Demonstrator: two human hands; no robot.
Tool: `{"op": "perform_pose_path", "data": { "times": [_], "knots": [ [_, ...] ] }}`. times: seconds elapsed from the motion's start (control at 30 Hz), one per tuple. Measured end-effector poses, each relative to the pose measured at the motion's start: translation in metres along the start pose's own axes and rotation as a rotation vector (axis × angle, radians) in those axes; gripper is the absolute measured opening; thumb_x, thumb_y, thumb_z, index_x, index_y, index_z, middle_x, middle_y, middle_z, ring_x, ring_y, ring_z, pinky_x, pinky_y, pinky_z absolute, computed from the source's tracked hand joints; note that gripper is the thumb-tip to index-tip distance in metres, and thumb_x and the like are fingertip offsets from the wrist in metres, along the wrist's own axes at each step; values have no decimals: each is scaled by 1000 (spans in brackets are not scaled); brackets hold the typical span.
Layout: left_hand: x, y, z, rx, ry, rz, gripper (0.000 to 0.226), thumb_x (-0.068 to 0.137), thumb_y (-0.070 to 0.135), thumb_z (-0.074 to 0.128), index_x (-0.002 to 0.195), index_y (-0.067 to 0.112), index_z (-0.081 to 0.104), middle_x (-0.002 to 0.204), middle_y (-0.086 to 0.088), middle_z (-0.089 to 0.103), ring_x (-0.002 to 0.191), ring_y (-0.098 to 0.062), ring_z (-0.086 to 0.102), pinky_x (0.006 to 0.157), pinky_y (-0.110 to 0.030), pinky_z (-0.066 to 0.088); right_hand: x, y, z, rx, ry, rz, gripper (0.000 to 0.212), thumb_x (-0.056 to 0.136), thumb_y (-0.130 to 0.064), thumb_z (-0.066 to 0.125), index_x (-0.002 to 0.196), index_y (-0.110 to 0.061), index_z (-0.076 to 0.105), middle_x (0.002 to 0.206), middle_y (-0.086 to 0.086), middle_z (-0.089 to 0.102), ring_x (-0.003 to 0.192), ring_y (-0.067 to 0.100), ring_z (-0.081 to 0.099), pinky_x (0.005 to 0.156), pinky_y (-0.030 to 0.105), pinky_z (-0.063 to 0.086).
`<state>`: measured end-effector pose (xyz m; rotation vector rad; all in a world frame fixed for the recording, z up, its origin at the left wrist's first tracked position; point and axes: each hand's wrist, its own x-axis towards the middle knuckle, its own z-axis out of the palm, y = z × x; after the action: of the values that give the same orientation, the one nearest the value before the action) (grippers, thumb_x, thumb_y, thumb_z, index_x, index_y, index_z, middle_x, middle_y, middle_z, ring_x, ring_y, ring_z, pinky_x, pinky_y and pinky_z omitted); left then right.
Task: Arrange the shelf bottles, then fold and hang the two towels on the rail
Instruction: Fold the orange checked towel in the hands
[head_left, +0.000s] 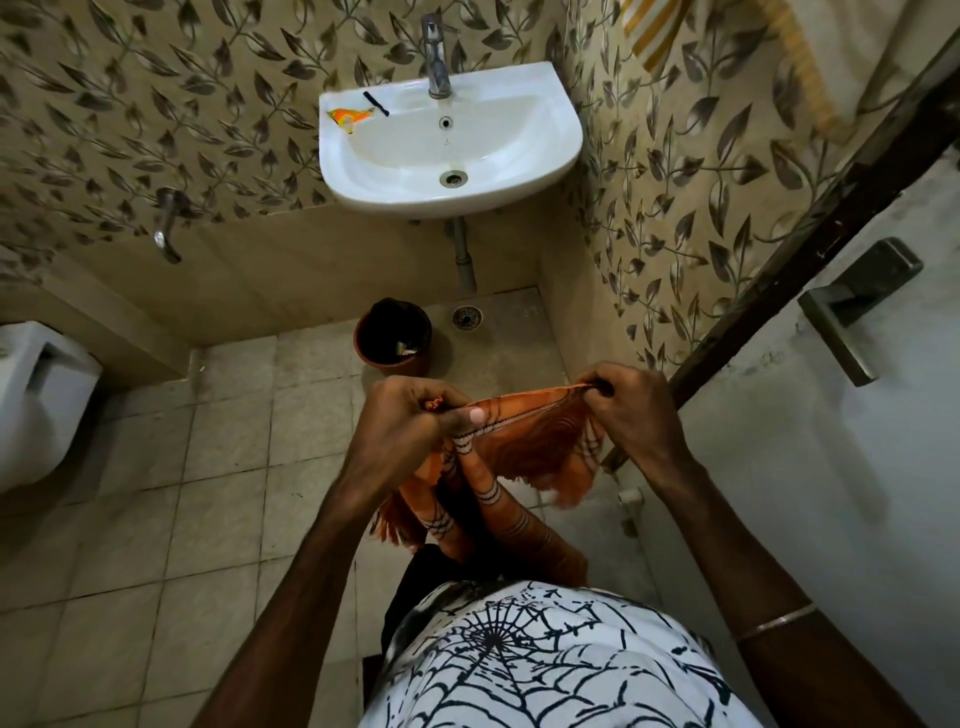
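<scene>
The person stands facing the sink (451, 140) and is busy with the folding step: an orange towel (540, 434) with dark stripes and a fringe is stretched between both hands at waist height, its lower part hanging down against the legs. The left hand (410, 415) has its grip clenched on one gathered corner, thumb pressed over the cloth; the right hand (628, 410) pinches the other corner, fingers curled round the hem. No shelf or bottles show from here, so I can't judge that part.

Next, I'd guess, the two corners want bringing together to halve the towel, keeping the top edge taut so the fringe lines up. A second, yellow-striped towel (654, 31) hangs high on the right wall; the rail itself isn't plainly visible.

Room is tight. The door (831, 415) and its dark frame edge sit just beside the right hand, and a small bin (393, 338) stands on the floor just ahead. The open tiled floor lies to the left.
</scene>
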<state>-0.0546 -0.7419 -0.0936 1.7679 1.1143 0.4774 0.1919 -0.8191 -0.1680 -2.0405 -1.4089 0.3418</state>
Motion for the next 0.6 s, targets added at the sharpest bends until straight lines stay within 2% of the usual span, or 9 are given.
{"op": "perform_pose_path", "data": {
  "times": [0.07, 0.13, 0.2, 0.27, 0.37, 0.43, 0.5, 0.6],
  "knots": [
    [-1, -1, -7, -16, 39, -15, 3, 79, 15, 77, 77, 17, 76, 76, 6, 75, 71, -3, 70, 62, -17, 53, 1, 5, -2, 21, 17, 29, 17, 91, -11, 65, 104, -12, 76, 94, 1, 78, 81, 10, 72, 69, 7, 50],
    [-1, -3, -13, -36, 73, -28, 7, 80, 12, 76, 76, 18, 75, 74, 4, 74, 63, -1, 67, 55, -13, 48, -1, 7, -3, 50, 27, 52, 17, 94, -14, 63, 106, -12, 74, 94, 1, 77, 79, 10, 71, 68, 11, 52],
    [1, -3, -17, -21, 86, -42, 7, 81, 12, 75, 78, 19, 74, 77, 4, 75, 63, 0, 66, 56, -15, 49, -2, 6, -4, 116, 21, 63, 17, 95, -15, 61, 108, -13, 72, 96, 1, 75, 80, 9, 70, 69, 15, 56],
    [3, -2, -16, 22, 85, -74, 9, 81, 14, 76, 89, 18, 75, 93, 4, 75, 80, 0, 68, 68, -24, 56, -2, 0, -6, 200, -2, 59, 17, 95, -13, 61, 107, -15, 73, 95, -2, 74, 82, 1, 68, 70, 10, 54],
    [6, 4, -2, 93, 38, -90, 49, 78, 15, 79, 125, 17, 65, 132, 2, 62, 119, -14, 57, 85, -22, 49, -1, -16, -10, 304, -82, 4, 15, 93, -12, 63, 100, -20, 74, 92, -9, 73, 85, -4, 67, 71, 8, 50],
    [6, 9, 13, 123, -47, -29, 67, 75, 21, 81, 136, 20, 55, 143, 2, 53, 125, -19, 53, 87, -24, 48, -3, -30, -10, 323, -151, -77, 15, 92, -11, 64, 99, -19, 74, 92, -10, 72, 88, -1, 68, 74, 9, 50],
    [8, 11, 29, 145, -120, 26, 72, 73, 26, 83, 138, 24, 52, 143, 4, 54, 121, -13, 55, 91, -28, 51, -5, -40, -7, 316, -207, -173, 16, 91, -8, 64, 101, -16, 74, 91, -8, 72, 88, 3, 68, 75, 12, 52],
    [12, 11, 45, 229, -140, 112, 55, 74, 27, 81, 126, 27, 62, 121, 8, 69, 108, -5, 63, 91, -38, 56, -8, -46, -3, 318, -253, -213, 18, 91, -9, 65, 105, -15, 74, 95, -4, 74, 87, 3, 69, 77, 18, 56]
  ]
}}
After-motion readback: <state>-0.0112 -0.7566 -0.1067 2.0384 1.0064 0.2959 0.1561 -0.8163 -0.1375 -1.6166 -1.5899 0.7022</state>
